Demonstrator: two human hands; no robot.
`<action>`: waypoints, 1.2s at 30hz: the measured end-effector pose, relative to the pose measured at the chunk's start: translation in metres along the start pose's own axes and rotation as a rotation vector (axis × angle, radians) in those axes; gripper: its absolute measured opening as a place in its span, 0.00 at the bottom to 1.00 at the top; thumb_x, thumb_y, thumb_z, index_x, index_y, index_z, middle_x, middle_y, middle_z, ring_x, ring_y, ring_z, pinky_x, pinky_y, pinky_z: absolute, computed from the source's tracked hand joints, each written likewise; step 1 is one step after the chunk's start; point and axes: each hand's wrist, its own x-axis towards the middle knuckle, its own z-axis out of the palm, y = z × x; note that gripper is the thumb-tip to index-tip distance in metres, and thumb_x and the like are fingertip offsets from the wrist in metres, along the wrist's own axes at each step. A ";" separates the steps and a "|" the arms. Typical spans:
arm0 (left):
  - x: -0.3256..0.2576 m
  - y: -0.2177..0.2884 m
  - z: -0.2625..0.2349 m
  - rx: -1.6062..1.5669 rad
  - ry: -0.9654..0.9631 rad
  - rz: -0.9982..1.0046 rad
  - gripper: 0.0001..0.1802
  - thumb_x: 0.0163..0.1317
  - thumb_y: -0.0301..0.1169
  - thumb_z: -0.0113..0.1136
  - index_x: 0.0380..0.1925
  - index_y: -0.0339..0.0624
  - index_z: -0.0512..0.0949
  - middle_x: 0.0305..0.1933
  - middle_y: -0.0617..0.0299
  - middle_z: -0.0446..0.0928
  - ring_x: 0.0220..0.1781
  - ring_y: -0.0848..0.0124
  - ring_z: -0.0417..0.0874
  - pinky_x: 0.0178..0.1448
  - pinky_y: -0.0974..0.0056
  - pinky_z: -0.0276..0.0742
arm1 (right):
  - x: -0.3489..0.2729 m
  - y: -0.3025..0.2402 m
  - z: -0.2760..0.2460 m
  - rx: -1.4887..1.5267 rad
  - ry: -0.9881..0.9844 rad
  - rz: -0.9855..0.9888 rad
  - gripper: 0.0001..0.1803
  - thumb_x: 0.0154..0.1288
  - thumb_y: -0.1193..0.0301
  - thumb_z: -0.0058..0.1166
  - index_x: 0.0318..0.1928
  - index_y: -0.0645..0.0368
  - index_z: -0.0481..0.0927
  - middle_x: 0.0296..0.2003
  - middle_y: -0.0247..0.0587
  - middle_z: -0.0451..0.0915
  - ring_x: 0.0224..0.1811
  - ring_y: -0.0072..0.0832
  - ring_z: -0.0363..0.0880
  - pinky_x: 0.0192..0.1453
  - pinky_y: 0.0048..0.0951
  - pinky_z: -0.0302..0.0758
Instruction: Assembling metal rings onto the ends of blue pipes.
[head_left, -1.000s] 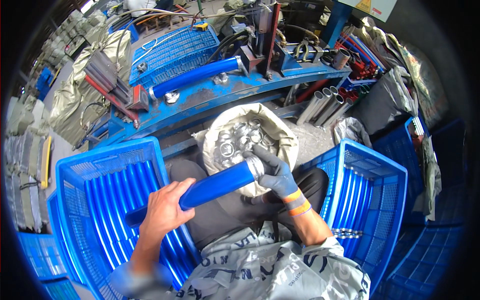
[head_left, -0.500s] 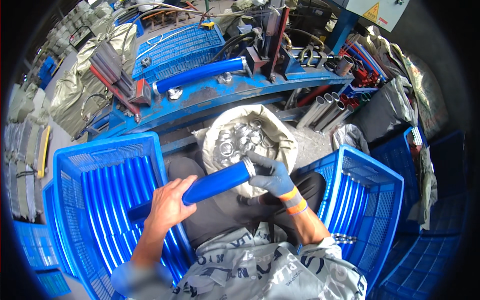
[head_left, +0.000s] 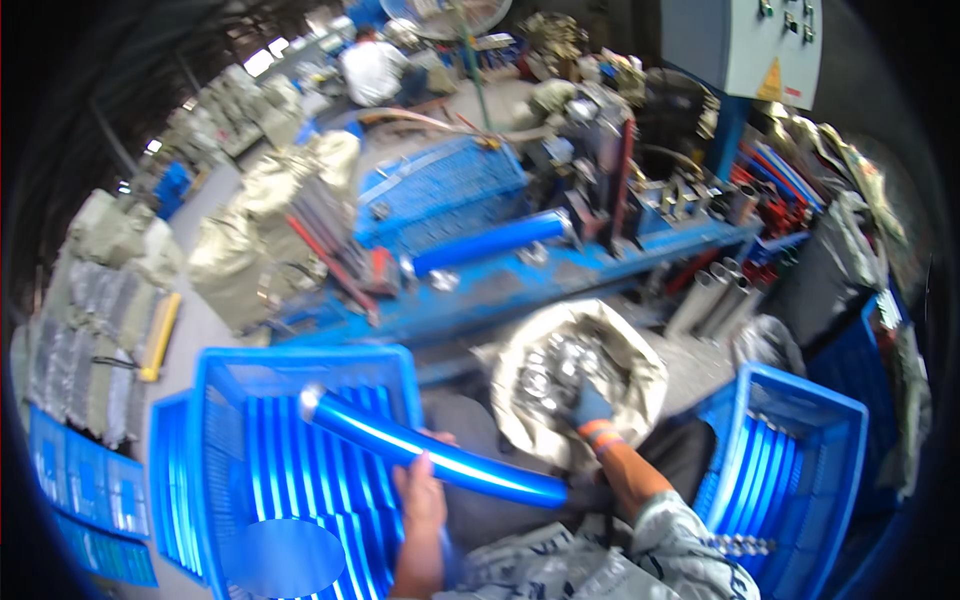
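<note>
A long blue tube [head_left: 440, 460] lies slantwise across my lap, with my left hand [head_left: 422, 492] closed around its middle. A silver ring [head_left: 312, 402] caps its far left end, over the left crate; the right end shows no ring. My right hand [head_left: 592, 405], in a blue-grey glove with an orange-striped cuff, reaches down into a pale cloth sack [head_left: 645, 385] between my knees. Shiny metal rings [head_left: 545, 370] fill the sack. The gloved fingers are hidden among them, so their grip does not show.
A blue crate [head_left: 305, 362] of blue tubes stands at my left, another crate [head_left: 845, 420] of tubes at my right. Ahead is a blue metal bench [head_left: 470, 290] carrying one blue tube [head_left: 490, 243]. Steel pipes [head_left: 705, 300] lean beside it. A person [head_left: 372, 70] in white sits far back.
The tube has been turned about, its ringed end now at the left. My right hand has left the tube and gone into the sack. The view has tilted upward.
</note>
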 end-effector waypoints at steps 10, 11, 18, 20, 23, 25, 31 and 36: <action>-0.017 -0.039 0.016 -0.177 0.071 -0.155 0.27 0.86 0.51 0.66 0.73 0.49 0.75 0.68 0.44 0.89 0.66 0.51 0.91 0.63 0.41 0.88 | 0.000 0.053 0.001 -0.198 0.120 -0.207 0.56 0.64 0.44 0.82 0.85 0.58 0.74 0.53 0.58 0.92 0.50 0.54 0.95 0.54 0.54 0.90; -0.016 -0.045 0.023 -0.199 0.118 -0.153 0.28 0.85 0.52 0.67 0.74 0.51 0.74 0.68 0.45 0.89 0.68 0.52 0.90 0.63 0.41 0.88 | -0.005 0.052 -0.007 -0.197 0.131 -0.191 0.56 0.64 0.44 0.82 0.85 0.58 0.74 0.53 0.58 0.92 0.50 0.54 0.95 0.54 0.54 0.90; 0.010 -0.060 0.034 -0.389 0.233 -0.175 0.34 0.85 0.56 0.68 0.77 0.48 0.75 0.75 0.48 0.84 0.78 0.51 0.85 0.80 0.40 0.82 | -0.047 -0.039 -0.104 1.912 -0.404 0.032 0.36 0.85 0.57 0.69 0.83 0.59 0.76 0.74 0.43 0.84 0.78 0.44 0.83 0.83 0.60 0.82; 0.016 -0.055 0.043 -0.390 0.166 -0.158 0.35 0.84 0.57 0.69 0.76 0.45 0.76 0.76 0.48 0.84 0.78 0.50 0.84 0.82 0.40 0.81 | -0.068 -0.080 -0.140 1.951 -0.480 -0.098 0.42 0.85 0.54 0.70 0.89 0.57 0.69 0.76 0.42 0.82 0.79 0.43 0.82 0.84 0.58 0.82; 0.015 -0.059 0.070 -0.385 0.161 -0.145 0.34 0.83 0.56 0.71 0.72 0.42 0.78 0.72 0.52 0.86 0.76 0.55 0.86 0.82 0.43 0.83 | -0.084 -0.084 -0.167 1.846 -0.459 -0.244 0.50 0.81 0.52 0.75 0.91 0.57 0.66 0.82 0.45 0.79 0.81 0.39 0.81 0.85 0.50 0.79; 0.015 -0.062 0.070 -0.359 0.168 -0.128 0.34 0.83 0.56 0.71 0.73 0.42 0.78 0.72 0.52 0.86 0.75 0.55 0.86 0.82 0.42 0.83 | -0.091 -0.087 -0.169 1.788 -0.415 -0.271 0.51 0.80 0.52 0.75 0.92 0.58 0.64 0.83 0.46 0.78 0.82 0.40 0.80 0.86 0.50 0.78; 0.012 -0.056 0.053 -0.306 0.170 -0.044 0.34 0.83 0.55 0.71 0.75 0.45 0.77 0.72 0.49 0.86 0.74 0.52 0.87 0.78 0.40 0.85 | -0.101 -0.096 -0.172 1.396 -0.243 -0.358 0.42 0.82 0.78 0.65 0.90 0.71 0.64 0.87 0.49 0.72 0.87 0.37 0.73 0.92 0.40 0.69; 0.013 -0.053 0.052 -0.278 0.163 0.001 0.33 0.84 0.54 0.70 0.75 0.44 0.77 0.72 0.48 0.86 0.73 0.50 0.88 0.76 0.40 0.86 | -0.105 -0.104 -0.173 1.312 -0.217 -0.361 0.42 0.82 0.73 0.70 0.88 0.71 0.68 0.82 0.49 0.78 0.82 0.35 0.78 0.88 0.41 0.73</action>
